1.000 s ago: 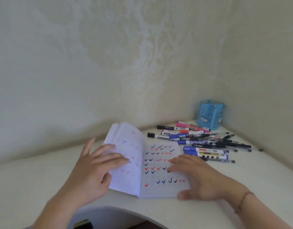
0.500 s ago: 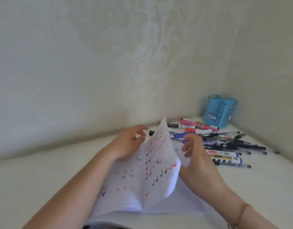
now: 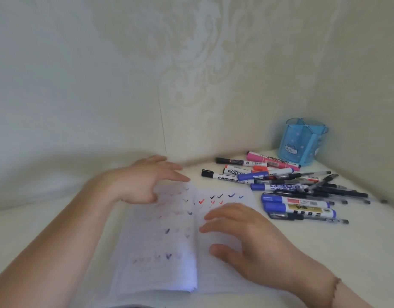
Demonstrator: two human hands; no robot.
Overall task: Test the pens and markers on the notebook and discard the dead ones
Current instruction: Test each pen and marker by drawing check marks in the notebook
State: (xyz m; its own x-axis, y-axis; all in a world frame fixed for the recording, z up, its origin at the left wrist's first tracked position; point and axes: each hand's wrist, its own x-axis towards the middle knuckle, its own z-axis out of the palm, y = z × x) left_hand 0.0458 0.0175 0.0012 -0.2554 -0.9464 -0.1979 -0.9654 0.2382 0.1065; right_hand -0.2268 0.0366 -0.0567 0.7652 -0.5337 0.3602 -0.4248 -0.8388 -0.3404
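Observation:
An open notebook (image 3: 160,247) lies on the white table in front of me, with red, blue and black check marks near the top of its right page and faint marks showing through the left page. My left hand (image 3: 145,181) hovers with spread fingers over the top of the left page. My right hand (image 3: 247,238) lies with relaxed fingers on the right page. Neither hand holds a pen. A pile of pens and markers (image 3: 296,190) lies to the right of the notebook: blue-capped whiteboard markers, a pink one, black-capped ones and several thin black pens.
A blue translucent pen holder (image 3: 302,141) stands in the back right corner behind the pile. Patterned walls close the table at the back and right. The table's front edge (image 3: 369,258) curves near me.
The page that stood upright between my hands half a second ago now lies flat on the left. Both hands have let go of it and spread over the pages.

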